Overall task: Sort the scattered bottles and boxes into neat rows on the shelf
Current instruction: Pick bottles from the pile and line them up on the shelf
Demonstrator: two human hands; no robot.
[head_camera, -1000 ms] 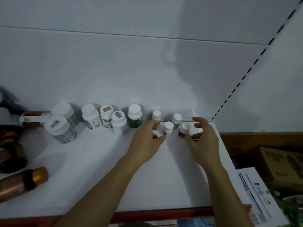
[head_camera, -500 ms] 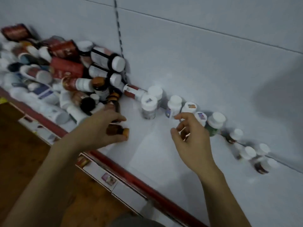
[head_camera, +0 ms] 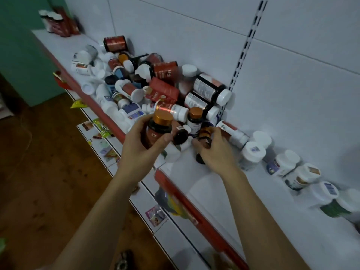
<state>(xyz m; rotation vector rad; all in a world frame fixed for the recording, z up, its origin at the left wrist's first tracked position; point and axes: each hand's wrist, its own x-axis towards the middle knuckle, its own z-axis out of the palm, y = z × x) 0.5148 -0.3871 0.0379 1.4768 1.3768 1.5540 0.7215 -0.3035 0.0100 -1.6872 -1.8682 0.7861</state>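
Note:
My left hand (head_camera: 143,147) grips a dark brown bottle with a gold cap (head_camera: 158,126), lifted a little above the white shelf (head_camera: 214,191). My right hand (head_camera: 214,151) curls round a second dark amber bottle (head_camera: 204,134) lying on the shelf beside it. Behind both hands lies a jumbled heap of bottles (head_camera: 155,88), red, brown and white, most on their sides. To the right, a row of white-capped bottles (head_camera: 288,164) stands upright along the back wall.
A red strip (head_camera: 194,209) edges the shelf front, with a lower shelf of boxes and packets (head_camera: 155,213) beneath. A slotted upright (head_camera: 241,53) runs up the back panel. Red boxes (head_camera: 58,22) stand at the far left end. Wooden floor lies lower left.
The view has swung left from the shelf's right end to the heap. My left hand has picked up the gold-capped bottle, and my right hand left the upright row and took hold of the amber bottle.

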